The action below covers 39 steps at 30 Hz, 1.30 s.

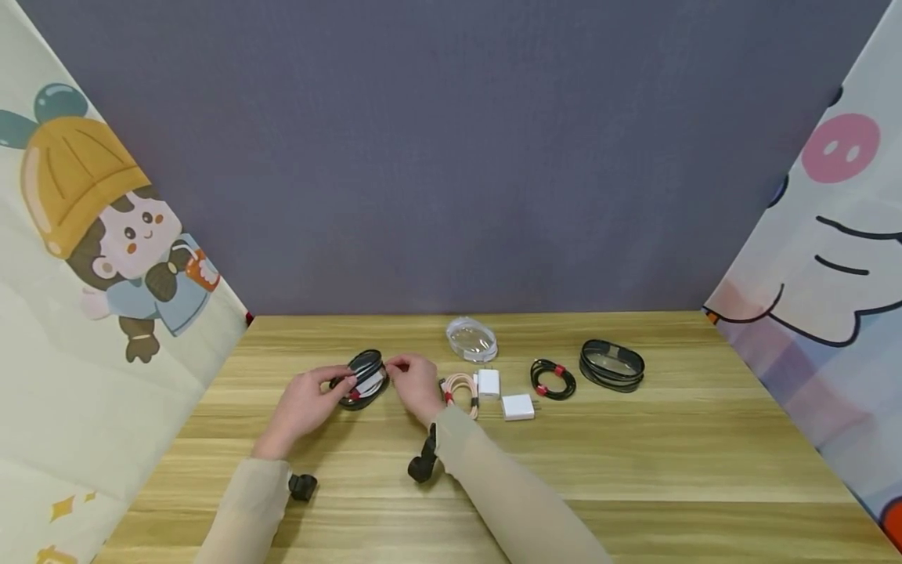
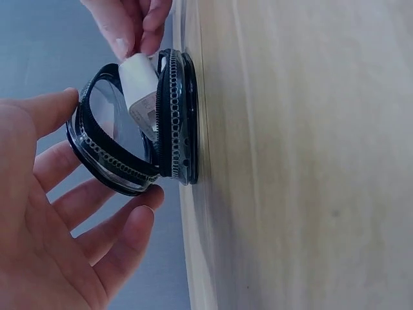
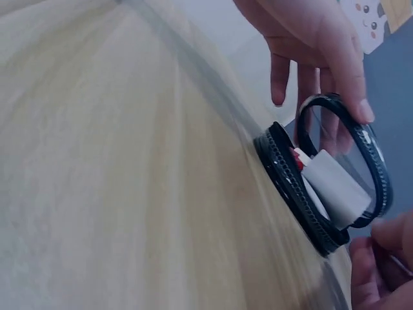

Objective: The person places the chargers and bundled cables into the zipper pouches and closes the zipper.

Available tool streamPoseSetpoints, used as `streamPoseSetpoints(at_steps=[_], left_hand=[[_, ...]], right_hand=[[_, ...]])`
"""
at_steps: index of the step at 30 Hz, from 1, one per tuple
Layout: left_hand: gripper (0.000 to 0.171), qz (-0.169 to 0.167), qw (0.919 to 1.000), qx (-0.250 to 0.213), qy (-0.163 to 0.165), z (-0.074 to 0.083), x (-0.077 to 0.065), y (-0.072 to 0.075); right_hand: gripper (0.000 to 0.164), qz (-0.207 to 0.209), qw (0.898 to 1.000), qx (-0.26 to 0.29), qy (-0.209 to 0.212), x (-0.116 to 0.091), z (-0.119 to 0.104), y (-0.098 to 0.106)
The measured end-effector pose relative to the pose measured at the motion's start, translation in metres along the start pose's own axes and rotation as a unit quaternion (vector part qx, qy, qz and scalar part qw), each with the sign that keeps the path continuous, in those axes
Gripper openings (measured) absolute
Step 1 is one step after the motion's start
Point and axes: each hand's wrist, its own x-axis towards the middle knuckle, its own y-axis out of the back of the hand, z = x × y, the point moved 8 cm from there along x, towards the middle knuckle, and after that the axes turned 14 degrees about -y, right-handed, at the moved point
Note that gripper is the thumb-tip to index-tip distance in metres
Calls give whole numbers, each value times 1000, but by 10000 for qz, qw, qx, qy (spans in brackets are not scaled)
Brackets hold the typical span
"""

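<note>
A small round clear zip case (image 1: 366, 366) with black trim stands on the table with its lid raised. Inside it lies a white charger plug (image 2: 139, 84), and a bit of red (image 3: 297, 159) shows beside the plug. My left hand (image 1: 307, 401) holds the raised lid, thumb on one side and fingers on the other. At the case's other side is my right hand (image 1: 417, 388), its thumb and fingertips pinching at the edge close to the plug. The exact spot under those fingertips is hidden.
Right of my right hand lie a pink coiled cable (image 1: 474, 394), two white charger plugs (image 1: 488, 384) (image 1: 517, 407) and a black coiled cable (image 1: 569, 384) with red ties. Behind them is a white-trimmed clear case (image 1: 472, 342); a second black-trimmed case (image 1: 611, 366) lies farther right. A grey panel (image 1: 451, 157) borders the table's back.
</note>
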Motion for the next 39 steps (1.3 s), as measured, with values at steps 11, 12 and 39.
streamPoseSetpoints(at_steps=[11,12,39], left_hand=[[28,-251,9993,55,-264,6,3,-3],[26,-305,9992,58,-267,7,3,-3],[26,-838,9924,-450,-786,9,-3,-10]], right_hand=[[20,-393,9964,355,-658,0,10,-3],[20,-405,9967,340,-622,-1,9,-3],[49,-1542,9865,-356,423,-1,-5,-17]])
